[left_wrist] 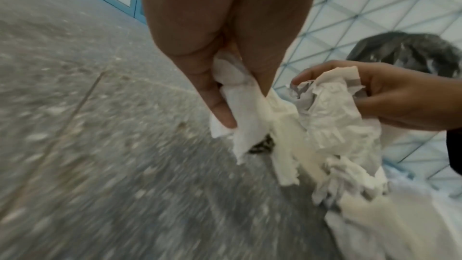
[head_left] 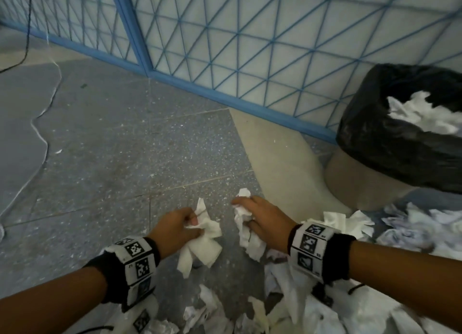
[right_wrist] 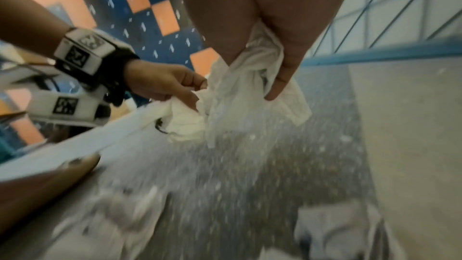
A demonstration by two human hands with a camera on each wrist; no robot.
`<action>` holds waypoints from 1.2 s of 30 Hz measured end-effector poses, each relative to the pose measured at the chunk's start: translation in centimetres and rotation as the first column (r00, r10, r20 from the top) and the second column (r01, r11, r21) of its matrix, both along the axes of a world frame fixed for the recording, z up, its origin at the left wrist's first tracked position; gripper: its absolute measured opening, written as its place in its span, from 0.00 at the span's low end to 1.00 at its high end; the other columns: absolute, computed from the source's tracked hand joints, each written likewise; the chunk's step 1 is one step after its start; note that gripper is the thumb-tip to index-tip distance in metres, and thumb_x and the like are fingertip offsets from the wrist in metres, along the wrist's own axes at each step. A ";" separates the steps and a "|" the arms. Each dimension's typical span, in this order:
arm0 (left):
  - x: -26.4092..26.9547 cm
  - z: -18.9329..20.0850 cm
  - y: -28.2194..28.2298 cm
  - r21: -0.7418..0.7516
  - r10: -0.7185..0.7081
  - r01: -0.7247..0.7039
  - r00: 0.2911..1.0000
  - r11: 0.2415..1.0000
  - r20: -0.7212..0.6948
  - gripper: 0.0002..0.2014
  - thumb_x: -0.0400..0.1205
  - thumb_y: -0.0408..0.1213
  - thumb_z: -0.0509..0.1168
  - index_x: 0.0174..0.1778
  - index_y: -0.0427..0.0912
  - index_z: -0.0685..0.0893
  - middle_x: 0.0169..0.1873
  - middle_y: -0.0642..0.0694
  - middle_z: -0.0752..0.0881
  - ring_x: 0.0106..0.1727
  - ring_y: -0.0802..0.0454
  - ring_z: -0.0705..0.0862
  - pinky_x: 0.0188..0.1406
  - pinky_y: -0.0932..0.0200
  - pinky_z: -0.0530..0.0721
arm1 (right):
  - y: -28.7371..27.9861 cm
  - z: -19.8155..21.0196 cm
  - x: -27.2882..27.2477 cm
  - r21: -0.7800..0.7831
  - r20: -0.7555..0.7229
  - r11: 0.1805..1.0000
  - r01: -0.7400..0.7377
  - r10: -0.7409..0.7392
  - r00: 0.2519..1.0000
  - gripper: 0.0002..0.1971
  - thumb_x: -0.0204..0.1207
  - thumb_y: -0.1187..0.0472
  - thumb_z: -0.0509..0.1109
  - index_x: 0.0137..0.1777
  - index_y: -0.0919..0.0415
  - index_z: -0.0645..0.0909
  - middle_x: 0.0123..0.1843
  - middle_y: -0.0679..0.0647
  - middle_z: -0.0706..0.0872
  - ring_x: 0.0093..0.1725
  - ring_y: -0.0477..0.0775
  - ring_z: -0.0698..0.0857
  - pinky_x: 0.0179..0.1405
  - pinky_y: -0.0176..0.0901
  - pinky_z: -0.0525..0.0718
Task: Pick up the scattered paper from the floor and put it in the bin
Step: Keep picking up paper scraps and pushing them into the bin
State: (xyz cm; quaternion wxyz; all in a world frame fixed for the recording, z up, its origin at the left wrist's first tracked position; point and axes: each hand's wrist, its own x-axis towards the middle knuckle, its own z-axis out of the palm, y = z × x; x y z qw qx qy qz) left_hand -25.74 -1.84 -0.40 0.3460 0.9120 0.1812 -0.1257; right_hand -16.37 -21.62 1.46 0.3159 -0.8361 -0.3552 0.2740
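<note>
My left hand (head_left: pixel 178 227) grips a crumpled wad of white paper (head_left: pixel 203 246) above the grey floor; the left wrist view shows its thumb and fingers (left_wrist: pixel 220 106) pinching that wad (left_wrist: pixel 250 124). A little to the right, my right hand (head_left: pixel 260 217) clutches a second white wad (head_left: pixel 246 233), seen hanging from its fingers (right_wrist: pixel 282 78) as paper (right_wrist: pixel 250 96) in the right wrist view. The bin (head_left: pixel 370 173), lined with a black bag (head_left: pixel 390 138), stands at the right and holds white paper (head_left: pixel 422 113). More scattered paper (head_left: pixel 312 308) lies on the floor under my forearms.
A blue lattice partition (head_left: pixel 250 46) runs along the back behind the bin. A thin white cord (head_left: pixel 40 118) and a dark cable (head_left: pixel 25 46) trail over the floor at the left. Speckled grey floor (head_left: pixel 125 146) lies ahead of my hands.
</note>
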 end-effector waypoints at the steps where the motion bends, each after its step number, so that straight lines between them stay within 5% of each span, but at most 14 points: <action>1: 1.0 0.9 -0.3 -0.014 -0.010 0.010 0.999 1.000 0.040 0.18 0.76 0.37 0.70 0.29 0.53 0.68 0.30 0.56 0.74 0.37 0.55 0.74 0.32 0.73 0.66 | -0.4 1.2 0.5 0.024 0.052 1.000 0.009 -0.011 0.999 0.22 0.78 0.68 0.59 0.71 0.54 0.69 0.68 0.59 0.74 0.64 0.59 0.77 0.66 0.44 0.73; 4: 4.3 4.7 -1.5 -0.050 -0.081 0.090 0.984 0.995 0.159 0.16 0.76 0.38 0.72 0.29 0.52 0.70 0.31 0.56 0.77 0.36 0.57 0.75 0.33 0.74 0.68 | -2.4 5.2 1.8 0.169 0.118 0.983 0.075 -0.096 0.988 0.24 0.78 0.69 0.61 0.72 0.53 0.66 0.68 0.59 0.76 0.66 0.57 0.77 0.70 0.45 0.73; 8: 10.0 11.8 -4.7 -0.085 -0.151 0.204 0.897 0.975 0.415 0.17 0.74 0.36 0.74 0.26 0.57 0.74 0.29 0.60 0.83 0.33 0.69 0.80 0.32 0.82 0.72 | -6.3 11.6 5.6 0.393 0.278 0.899 0.195 -0.318 0.906 0.22 0.77 0.68 0.65 0.69 0.55 0.68 0.67 0.54 0.78 0.65 0.50 0.77 0.61 0.32 0.71; 12: 16.8 18.5 -11.3 -0.125 -0.134 0.297 0.714 0.947 0.687 0.15 0.74 0.38 0.73 0.30 0.56 0.73 0.30 0.62 0.81 0.32 0.76 0.77 0.33 0.82 0.72 | -12.5 17.5 10.8 0.491 0.473 0.803 0.337 -0.571 0.671 0.22 0.73 0.73 0.66 0.66 0.60 0.70 0.64 0.57 0.79 0.62 0.51 0.77 0.53 0.21 0.69; 17: 23.4 23.1 -21.9 -0.172 -0.040 0.371 0.499 0.912 0.865 0.17 0.74 0.35 0.72 0.29 0.54 0.70 0.33 0.55 0.79 0.35 0.70 0.78 0.35 0.80 0.70 | -18.8 19.8 15.4 0.533 0.490 0.616 0.580 -0.784 0.382 0.21 0.72 0.68 0.68 0.65 0.62 0.71 0.65 0.67 0.76 0.64 0.63 0.76 0.47 0.32 0.66; 19: 25.0 22.5 -25.1 -0.043 -0.203 0.406 0.542 0.913 0.816 0.09 0.76 0.31 0.68 0.37 0.46 0.75 0.44 0.42 0.84 0.48 0.49 0.84 0.42 0.71 0.73 | -19.9 19.4 15.9 0.285 0.514 0.671 0.685 -0.710 0.482 0.25 0.72 0.58 0.70 0.67 0.64 0.71 0.66 0.70 0.75 0.67 0.66 0.75 0.56 0.41 0.70; 20: 25.6 21.7 -26.3 0.097 -0.379 0.441 0.614 0.892 0.692 0.03 0.78 0.31 0.66 0.44 0.41 0.78 0.52 0.36 0.84 0.57 0.41 0.83 0.50 0.65 0.74 | -20.1 19.1 15.8 0.055 0.539 0.716 0.696 -0.608 0.583 0.26 0.73 0.54 0.70 0.68 0.65 0.71 0.68 0.70 0.75 0.69 0.67 0.74 0.60 0.46 0.72; 22: 26.2 20.0 -27.5 0.344 -0.660 0.566 0.681 0.749 0.317 0.12 0.79 0.34 0.66 0.56 0.34 0.80 0.60 0.34 0.82 0.65 0.39 0.80 0.61 0.55 0.75 | -20.7 18.6 15.6 -0.237 0.507 0.738 0.632 -0.460 0.728 0.24 0.76 0.57 0.69 0.69 0.65 0.73 0.70 0.66 0.77 0.71 0.64 0.74 0.63 0.46 0.73; 24: 26.3 19.4 -27.4 0.407 -0.709 0.602 0.678 0.687 0.195 0.09 0.77 0.37 0.67 0.50 0.37 0.81 0.56 0.36 0.83 0.64 0.38 0.80 0.63 0.50 0.77 | -21.5 18.8 15.3 -0.250 0.462 0.722 0.645 -0.496 0.735 0.23 0.74 0.62 0.69 0.70 0.62 0.74 0.72 0.63 0.76 0.71 0.61 0.74 0.61 0.42 0.72; 26: 26.8 19.0 -26.8 0.489 -0.720 0.567 0.663 0.662 0.205 0.14 0.76 0.39 0.67 0.55 0.37 0.83 0.63 0.36 0.79 0.69 0.37 0.75 0.68 0.47 0.75 | -22.2 19.2 15.4 -0.269 0.492 0.679 0.683 -0.512 0.704 0.22 0.73 0.63 0.69 0.68 0.61 0.76 0.71 0.62 0.77 0.69 0.60 0.76 0.61 0.43 0.74; 28: 26.7 18.7 -26.4 0.570 -0.727 0.541 0.668 0.618 0.155 0.21 0.77 0.41 0.66 0.67 0.44 0.80 0.70 0.36 0.71 0.73 0.36 0.67 0.75 0.46 0.69 | -22.2 19.1 15.7 -0.341 0.495 0.662 0.668 -0.478 0.726 0.18 0.72 0.63 0.71 0.62 0.61 0.80 0.57 0.61 0.83 0.53 0.60 0.82 0.46 0.41 0.78; 30: 26.6 18.2 -26.4 0.604 -0.746 0.556 0.658 0.571 0.099 0.20 0.79 0.39 0.64 0.68 0.43 0.80 0.71 0.37 0.74 0.73 0.36 0.71 0.74 0.47 0.72 | -20.9 18.5 16.1 -0.449 0.432 0.663 0.599 -0.426 0.795 0.16 0.72 0.65 0.70 0.60 0.63 0.82 0.42 0.55 0.85 0.37 0.53 0.80 0.35 0.36 0.77; 33: 26.3 17.5 -26.7 0.560 -0.766 0.621 0.641 0.548 0.037 0.19 0.83 0.34 0.58 0.70 0.35 0.77 0.71 0.38 0.78 0.71 0.41 0.77 0.71 0.53 0.74 | -19.1 16.2 16.8 -0.552 0.420 0.664 0.504 -0.300 0.856 0.17 0.77 0.65 0.66 0.65 0.66 0.79 0.63 0.65 0.84 0.54 0.57 0.81 0.58 0.43 0.78; 36: 25.4 18.0 -25.4 0.462 -0.719 0.583 0.666 0.669 0.200 0.19 0.83 0.31 0.56 0.70 0.34 0.77 0.71 0.37 0.79 0.72 0.41 0.76 0.69 0.58 0.72 | -17.8 15.8 16.9 -0.518 0.438 0.684 0.513 -0.303 0.846 0.15 0.79 0.66 0.62 0.64 0.67 0.79 0.67 0.66 0.82 0.60 0.61 0.81 0.61 0.46 0.76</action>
